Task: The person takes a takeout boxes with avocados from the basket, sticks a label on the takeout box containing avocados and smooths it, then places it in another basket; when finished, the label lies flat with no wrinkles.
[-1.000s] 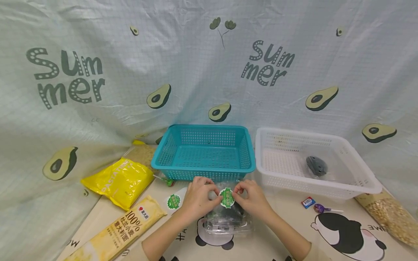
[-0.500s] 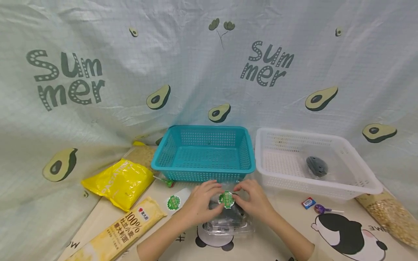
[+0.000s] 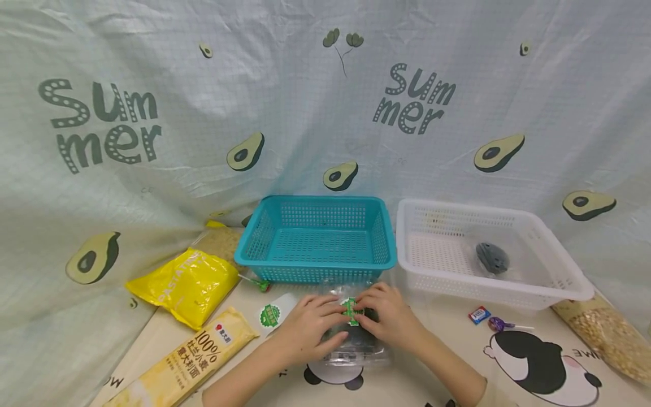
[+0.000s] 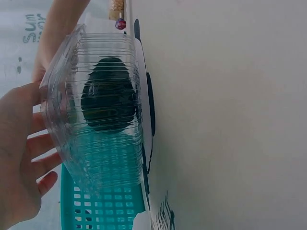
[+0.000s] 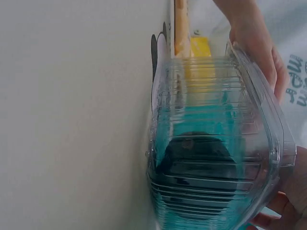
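Two hands (image 3: 311,328), two clear packs (image 3: 356,357), two green labels (image 3: 270,316), two baskets (image 3: 315,265), two lollipops (image 3: 496,324), four food bags (image 3: 188,285), one candy (image 3: 479,315)

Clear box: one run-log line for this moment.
left hand: fingers at green sticker; right hand: fingers at green sticker; clear box: on table, dark item inside

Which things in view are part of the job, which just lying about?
In the job, I'd judge: left hand, right hand, clear box, dark item inside, green sticker on top; possibly other sticker, white basket (similar item inside).

Apparently just lying about: teal basket, yellow pasta bag, long yellow packet, purple lollipop, green lollipop, small wrapped candy, grain bag.
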`<state>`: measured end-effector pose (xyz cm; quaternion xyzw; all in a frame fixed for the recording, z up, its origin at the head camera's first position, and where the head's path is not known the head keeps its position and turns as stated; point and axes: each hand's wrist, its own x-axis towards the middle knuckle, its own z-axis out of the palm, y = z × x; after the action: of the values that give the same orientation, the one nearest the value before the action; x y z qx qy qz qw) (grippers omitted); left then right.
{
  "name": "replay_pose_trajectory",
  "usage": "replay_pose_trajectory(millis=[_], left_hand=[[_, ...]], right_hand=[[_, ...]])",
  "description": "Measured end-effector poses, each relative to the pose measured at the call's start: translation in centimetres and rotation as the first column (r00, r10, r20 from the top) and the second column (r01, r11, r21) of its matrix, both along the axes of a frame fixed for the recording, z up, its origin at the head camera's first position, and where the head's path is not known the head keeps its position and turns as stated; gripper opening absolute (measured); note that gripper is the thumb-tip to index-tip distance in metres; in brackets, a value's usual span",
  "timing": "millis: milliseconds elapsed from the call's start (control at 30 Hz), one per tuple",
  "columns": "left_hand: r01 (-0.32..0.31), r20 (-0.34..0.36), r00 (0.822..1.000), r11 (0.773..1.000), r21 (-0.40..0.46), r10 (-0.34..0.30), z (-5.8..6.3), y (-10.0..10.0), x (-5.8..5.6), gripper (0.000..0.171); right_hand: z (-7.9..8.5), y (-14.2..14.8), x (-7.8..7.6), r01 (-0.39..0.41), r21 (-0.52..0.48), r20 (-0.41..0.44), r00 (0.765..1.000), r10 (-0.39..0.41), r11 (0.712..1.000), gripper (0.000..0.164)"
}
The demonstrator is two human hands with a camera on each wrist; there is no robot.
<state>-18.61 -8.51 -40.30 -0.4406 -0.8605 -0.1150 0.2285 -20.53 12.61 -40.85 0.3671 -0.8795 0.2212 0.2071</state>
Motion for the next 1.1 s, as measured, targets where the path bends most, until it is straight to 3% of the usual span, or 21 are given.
replay_pose_trajectory(millis=[133, 267, 333, 433, 500, 567, 633, 700, 800, 900, 967, 1100], left_hand=[[0.004, -0.027, 1.0, 1.0, 0.006, -0.004, 0.1, -0.3, 0.1, 0.023], [-0.006, -0.009, 1.0, 1.0, 0.013, 0.006, 0.2, -0.5, 0.3, 0.024], [-0.018, 0.021, 1.0, 1.0, 0.014, 0.017, 0.2, -0.7, 0.5, 0.027], [-0.072, 0.122, 0.99, 0.997, 0.0, 0.071, 0.2, -1.2, 0.9, 0.043], [-0.117, 0.231, 0.966, 0.993, -0.015, 0.117, 0.1, -1.6, 1.3, 0.059], [-0.16, 0.346, 0.924, 0.987, -0.031, 0.161, -0.2, -2.0, 1.7, 0.074], [-0.173, 0.449, 0.878, 0.985, -0.019, 0.163, -0.5, -2.2, 2.2, 0.082], [-0.169, 0.518, 0.843, 0.986, -0.001, 0.145, -0.7, -2.3, 2.6, 0.086], [-0.161, 0.554, 0.824, 0.987, 0.028, 0.119, -0.8, -2.1, 3.0, 0.083], [-0.166, 0.549, 0.827, 0.986, 0.033, 0.121, -0.4, -2.0, 3.5, 0.077], [-0.161, 0.532, 0.839, 0.986, 0.038, 0.117, 0.1, -1.9, 3.9, 0.074], [-0.144, 0.448, 0.888, 0.988, 0.047, 0.108, 1.6, -2.1, 5.2, 0.071]], right_hand=[[0.2, 0.3, 0.2, 0.032, 0.019, -0.019, 0.999, -0.032, 0.999, 0.007], [0.0, 0.8, 0.2, 0.025, -0.011, 0.004, 1.0, -0.025, 1.0, 0.009], [-0.3, 1.3, 0.3, -0.007, -0.052, 0.037, 0.999, 0.009, 0.999, 0.016], [-0.7, 2.1, 0.7, -0.051, -0.113, 0.103, 0.993, 0.063, 0.992, 0.036], [-1.1, 2.8, 1.1, -0.059, -0.143, 0.154, 0.985, 0.081, 0.988, 0.051], [-1.4, 3.4, 1.6, -0.051, -0.153, 0.204, 0.975, 0.082, 0.987, 0.062], [-1.6, 3.9, 2.1, -0.039, -0.15, 0.262, 0.962, 0.078, 0.988, 0.068], [-1.8, 4.1, 2.7, -0.031, -0.139, 0.306, 0.949, 0.073, 0.99, 0.072], [-1.8, 4.2, 3.2, -0.02, -0.119, 0.311, 0.949, 0.056, 0.993, 0.072], [-1.6, 4.0, 3.6, -0.017, -0.09, 0.237, 0.971, 0.038, 0.996, 0.073], [-1.3, 3.9, 4.0, -0.015, -0.066, 0.179, 0.983, 0.027, 0.998, 0.075], [-0.2, 3.8, 5.1, 0.004, -0.051, 0.104, 0.995, 0.001, 0.999, 0.076]])
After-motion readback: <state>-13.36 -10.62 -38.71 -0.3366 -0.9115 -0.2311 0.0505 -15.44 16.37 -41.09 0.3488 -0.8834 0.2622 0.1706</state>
